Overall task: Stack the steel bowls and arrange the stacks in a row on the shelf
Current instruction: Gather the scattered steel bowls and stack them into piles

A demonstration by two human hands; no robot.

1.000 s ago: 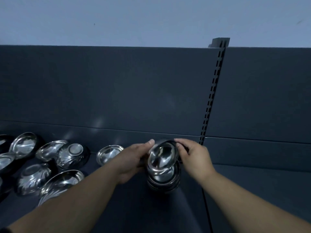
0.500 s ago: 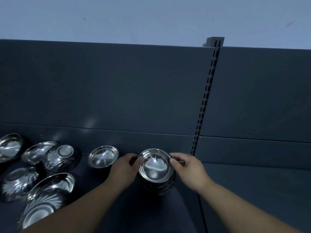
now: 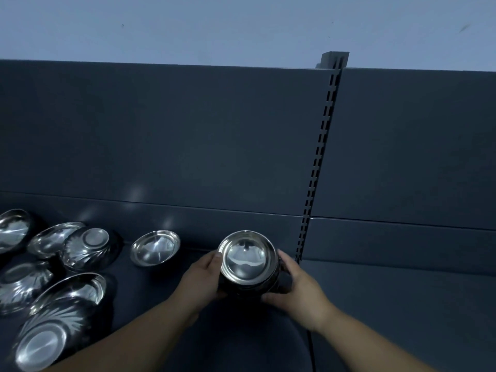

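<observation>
Dark grey metal shelf with a matching flat back panel, a slotted vertical upright and a pale wall above.

Left hand: fingers curled round the left side of the stack of shiny round steel bowls, thumb up at the top rim. Right hand: wrapped round the right side lower down, thumb across the front near the base. Both are grasping the stack, which is mid-shelf just left of the upright and close to the back panel.

Hard to read: the stack's sides are dark and partly covered by the hands, so the bowl count is unclear. Can't tell if its base sits on the shelf or is lifted.

Top bowl is mouth-up, nested in the ones beneath, with only reflections inside.

Loose bowls:
- A single shallow steel bowl is mouth-up, alone, left of the stack.
- A cluster of loose steel bowls lies further left, overlapping and tilted.
- An upturned fluted steel bowl in the cluster shows its flat base.
- Another bowl at bottom left is base-up too.
- The frame's left edge cuts off the outermost bowls.
</observation>
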